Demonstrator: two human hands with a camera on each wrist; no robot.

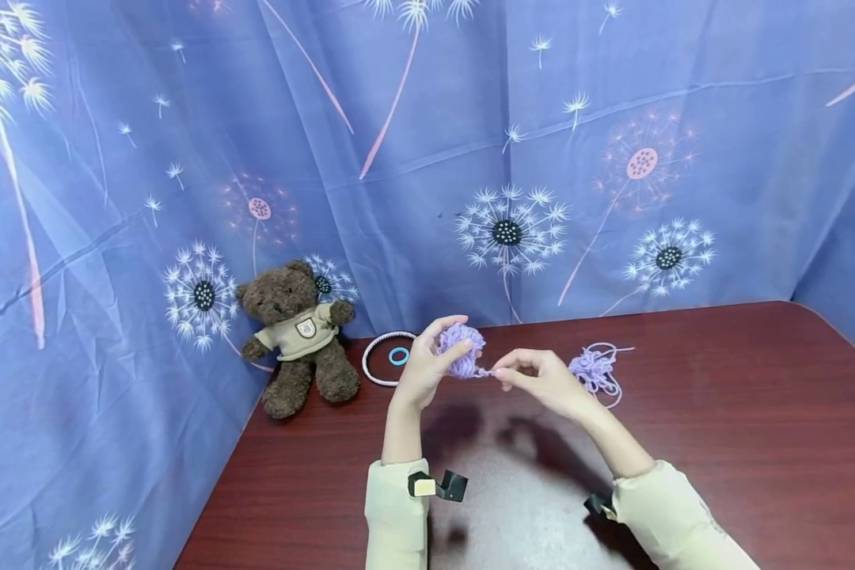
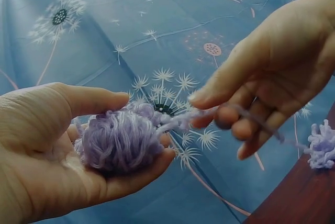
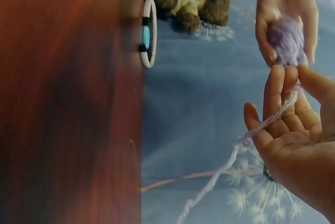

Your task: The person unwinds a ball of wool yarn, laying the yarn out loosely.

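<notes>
My left hand (image 1: 422,370) grips a ball of lilac yarn (image 2: 123,141), thumb on top and fingers beneath, held above the table. To its right my right hand (image 1: 545,382) pinches the yarn strand (image 2: 201,113) between thumb and fingertips, close to the ball. From that pinch the strand runs across the right palm, as the right wrist view shows, and trails off downward. A loose heap of the same lilac yarn (image 1: 595,370) lies on the table just beyond the right hand.
A brown teddy bear (image 1: 295,332) in a beige shirt sits at the table's back left, against the blue dandelion curtain (image 1: 413,222). Beside it lie a white ring (image 1: 367,366) and a smaller light-blue ring (image 1: 399,356). The dark red table (image 1: 741,412) reaches back to the curtain.
</notes>
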